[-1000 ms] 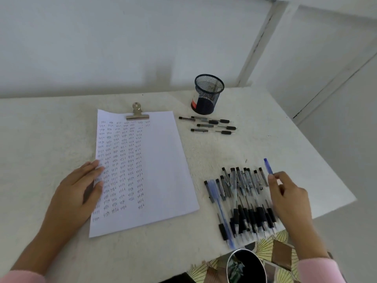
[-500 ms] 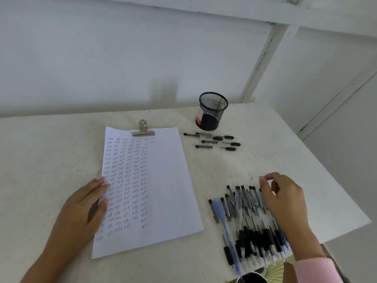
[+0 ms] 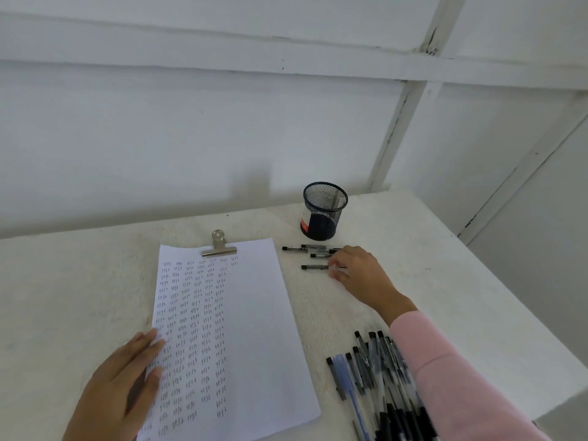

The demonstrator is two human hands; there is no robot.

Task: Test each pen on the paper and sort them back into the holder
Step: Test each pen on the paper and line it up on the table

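The right hand (image 3: 359,275) reaches to the small row of pens (image 3: 305,248) lying just on the near side of the holder (image 3: 324,211). Its curled fingertips (image 3: 334,265) are at the right end of the nearest pen (image 3: 315,267) in that row, but blur there hides whether they pinch it or only touch it. The holder, a black mesh cup with a red and white label low on its left side, stands upright at the far side of the table (image 3: 79,281); through its open top only its own mesh wall shows. A larger pile of pens (image 3: 369,370), one of them blue (image 3: 350,386), lies at the near right, partly under the pink sleeve (image 3: 445,377). Left of it lies the paper (image 3: 254,329), covered in columns of small written marks and held by a metal clip (image 3: 219,246) at its far edge. The left hand (image 3: 121,386) presses flat on the paper's near left edge, fingers straight and together.
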